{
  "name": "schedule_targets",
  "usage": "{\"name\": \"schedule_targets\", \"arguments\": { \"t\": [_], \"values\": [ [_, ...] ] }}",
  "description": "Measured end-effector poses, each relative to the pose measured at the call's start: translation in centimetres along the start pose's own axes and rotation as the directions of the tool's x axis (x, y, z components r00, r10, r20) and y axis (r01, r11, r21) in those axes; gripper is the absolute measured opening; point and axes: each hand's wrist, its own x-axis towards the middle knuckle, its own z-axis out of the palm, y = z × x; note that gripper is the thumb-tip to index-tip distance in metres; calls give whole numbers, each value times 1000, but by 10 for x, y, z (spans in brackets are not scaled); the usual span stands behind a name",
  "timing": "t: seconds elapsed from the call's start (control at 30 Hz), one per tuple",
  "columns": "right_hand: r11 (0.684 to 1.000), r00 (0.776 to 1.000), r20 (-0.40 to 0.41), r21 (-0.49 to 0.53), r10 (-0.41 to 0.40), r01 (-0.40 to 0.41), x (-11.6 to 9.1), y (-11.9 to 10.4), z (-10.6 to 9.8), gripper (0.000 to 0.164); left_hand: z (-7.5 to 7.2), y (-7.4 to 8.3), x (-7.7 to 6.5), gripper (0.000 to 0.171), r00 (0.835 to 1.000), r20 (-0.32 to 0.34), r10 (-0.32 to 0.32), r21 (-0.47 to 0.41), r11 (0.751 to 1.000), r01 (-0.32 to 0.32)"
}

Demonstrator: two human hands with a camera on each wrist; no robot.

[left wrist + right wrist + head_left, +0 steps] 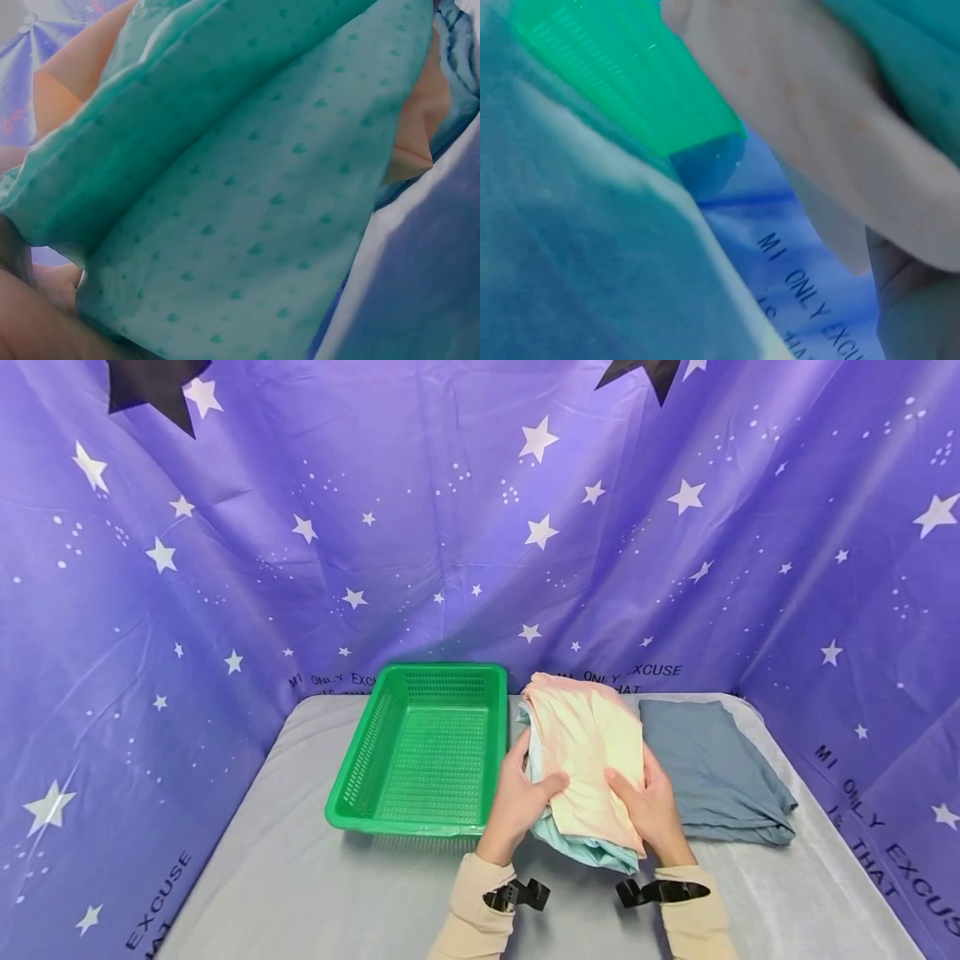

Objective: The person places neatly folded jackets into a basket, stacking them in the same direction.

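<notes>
Both hands hold a folded bundle of cloth up in front of the body, to the right of the green basket. A pale peach cloth (585, 743) forms its top side, and a mint-green cloth (270, 195) with small darker prints lies beneath. My left hand (519, 792) grips the bundle's left edge, thumb over the peach side and fingers hidden behind. From the right edge my right hand (651, 802) grips it the same way. The green plastic basket (416, 828) has perforated walls and nothing inside.
A folded grey-blue cloth (712, 768) lies on the right of the grey-covered table (300, 877). A purple curtain (450, 527) with white stars surrounds the table at the back and sides. Black straps (678, 891) are on both wrists.
</notes>
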Motion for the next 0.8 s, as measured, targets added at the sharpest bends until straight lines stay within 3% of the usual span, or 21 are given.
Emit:
{"name": "schedule_targets", "arguments": {
  "t": [0.33, 0.53, 0.8],
  "values": [
    [986, 979, 184, 158, -85, 55, 17, -33, 9, 67, -29, 28, 5, 80, 999, 51, 20, -35, 999, -18],
    [983, 954, 286, 179, -88, 37, 26, -53, 18, 73, -52, 46, 10, 81, 997, 75, -10, -63, 998, 15],
    [984, 924, 366, 167, -113, 54, 39, -79, 33, 79, -82, 70, 14, 83, 997, 82, -8, -27, 1000, 10]
  ]
}}
